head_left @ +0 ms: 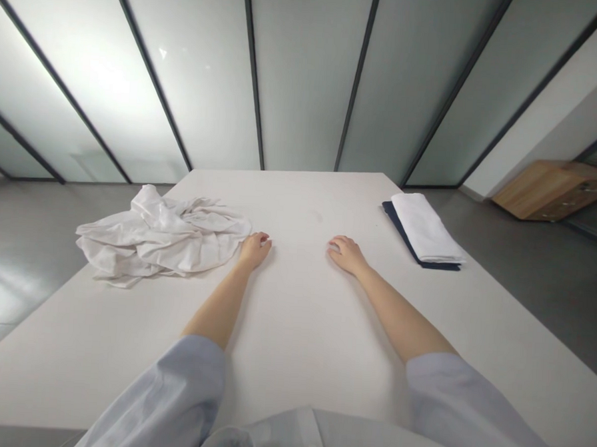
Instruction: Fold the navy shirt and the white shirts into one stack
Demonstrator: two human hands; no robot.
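Note:
A crumpled heap of white cloth (165, 236) lies on the left side of the white table (293, 330), part of it hanging past the left edge. Right beside its edge rests my left hand (256, 248), fingers loosely bent and holding nothing; whether it touches the cloth I cannot tell. My right hand (347, 254) lies on the tabletop right of the middle, open, with its fingers slightly curled and nothing in them. Farther right, a folded white cloth (426, 228) sits on top of a folded navy cloth (402, 233).
Beyond the table's far edge stands a frosted glass partition (306, 77) with dark frames. A wooden cabinet (545, 190) is on the grey floor (482, 240) at the right. The folded cloths lie along the table's right edge.

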